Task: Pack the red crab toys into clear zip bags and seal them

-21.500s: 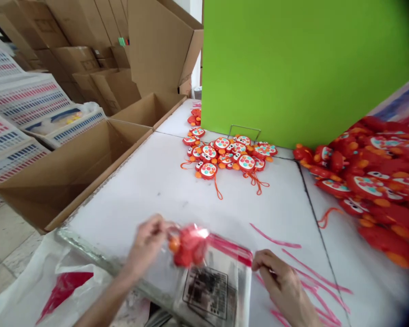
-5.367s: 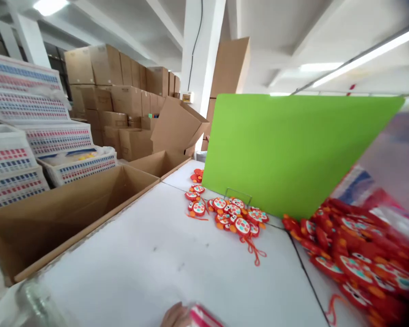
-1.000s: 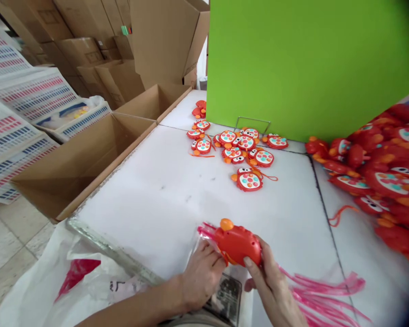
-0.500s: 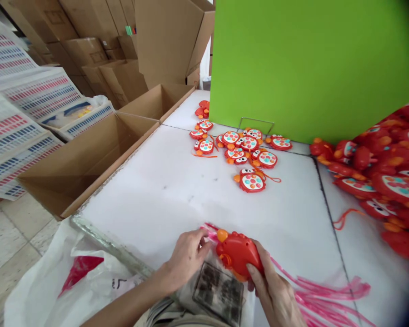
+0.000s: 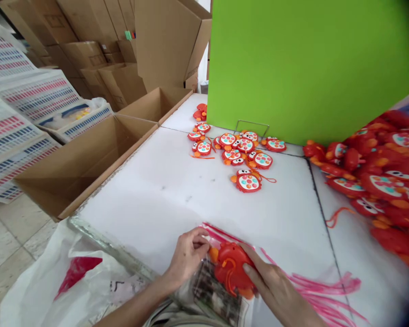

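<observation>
A red crab-shaped toy (image 5: pixel 233 268), its back up and an orange cord loop on it, is gripped by my right hand (image 5: pixel 266 277) near the front edge of the table. Pinched in the fingers of my left hand (image 5: pixel 189 254) is the edge of a clear plastic bag with a pink rim (image 5: pixel 221 234). The toy's left end lies against the bag, close to my left fingertips. Pink strips (image 5: pixel 320 290) lie to the right of my right hand.
Several red toys (image 5: pixel 248 180) lie mid-table before a green panel (image 5: pixel 293 68). A large heap of them (image 5: pixel 385 181) is at the right. Open cardboard boxes (image 5: pixel 88 150) line the left edge, with plastic crates (image 5: pixel 37 97) beyond. A white bag (image 5: pixel 37 281) hangs at lower left.
The toy has moved slightly left and down and turned, so its orange cord now shows. The clear bag is spread wider beneath and behind it.
</observation>
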A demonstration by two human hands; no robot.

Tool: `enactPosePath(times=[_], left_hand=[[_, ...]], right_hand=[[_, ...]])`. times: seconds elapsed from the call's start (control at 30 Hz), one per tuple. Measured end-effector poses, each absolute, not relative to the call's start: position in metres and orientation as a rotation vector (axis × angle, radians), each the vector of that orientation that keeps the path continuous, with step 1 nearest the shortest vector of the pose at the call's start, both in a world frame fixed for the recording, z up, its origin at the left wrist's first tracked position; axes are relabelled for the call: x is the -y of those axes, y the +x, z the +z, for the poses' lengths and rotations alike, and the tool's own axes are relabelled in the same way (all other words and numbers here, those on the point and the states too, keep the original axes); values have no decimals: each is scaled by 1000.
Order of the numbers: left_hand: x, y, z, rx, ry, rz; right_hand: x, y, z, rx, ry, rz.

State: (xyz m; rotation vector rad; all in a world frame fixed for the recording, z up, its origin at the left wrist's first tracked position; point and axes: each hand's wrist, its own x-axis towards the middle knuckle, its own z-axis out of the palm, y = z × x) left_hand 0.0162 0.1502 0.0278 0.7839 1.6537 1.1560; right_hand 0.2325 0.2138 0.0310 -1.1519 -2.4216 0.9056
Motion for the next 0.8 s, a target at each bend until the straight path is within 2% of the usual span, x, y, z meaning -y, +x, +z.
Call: enactPosePath(times=[0.27,0.37,0.5,0.57,0.8], left_hand=[[-151,19,27,-1554,749,1191],[-152,17,31,-1522,748,1234],[-151,22,35,-1445,693,1225],[-150,25,35,-1388,659,1227],[-147,25,29,-1304,658,1177]], right_hand=[[-236,211,58,2693,-1035,910],[-234,207,63,2699,-1036,858],[-225,199,72,2906,-911,995],[-219,196,71,2962,-919,925],[-206,185,41,2585,-1016,684]])
